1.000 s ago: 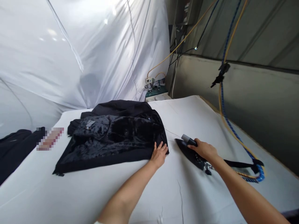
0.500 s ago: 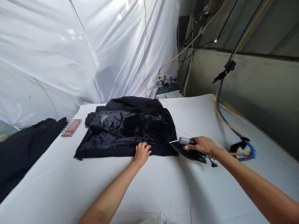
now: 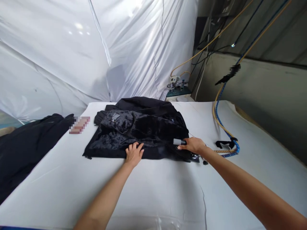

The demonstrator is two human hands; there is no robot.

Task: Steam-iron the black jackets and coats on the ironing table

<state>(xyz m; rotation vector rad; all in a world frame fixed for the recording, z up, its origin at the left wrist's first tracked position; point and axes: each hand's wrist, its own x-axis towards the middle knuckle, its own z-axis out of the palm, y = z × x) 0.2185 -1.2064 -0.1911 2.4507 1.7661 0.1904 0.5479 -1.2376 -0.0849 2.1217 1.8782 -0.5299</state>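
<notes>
A black jacket [image 3: 153, 131] lies on the white-covered table, its plush inner side facing up and its hem toward me. My left hand [image 3: 134, 154] rests on the hem left of its middle, fingers spread and pressing the cloth. My right hand [image 3: 193, 145] is wrapped round the grey and black handle of a steam iron [image 3: 179, 142]. The iron's dark body is over the right end of the hem and is hard to tell from the black cloth. Whether its sole touches the fabric I cannot tell.
Blue and yellow hoses [image 3: 217, 110] hang from above and run to the iron on the right. Another dark garment [image 3: 31, 140] drapes over the table's left edge, beside a reddish blurred item [image 3: 80, 125]. A sewing machine [image 3: 174, 83] stands behind, near the white curtain [image 3: 59, 57].
My right hand has brought the iron leftward from beside the jacket onto the right end of its hem. The left hand has slid left along the hem. The view has shifted slightly.
</notes>
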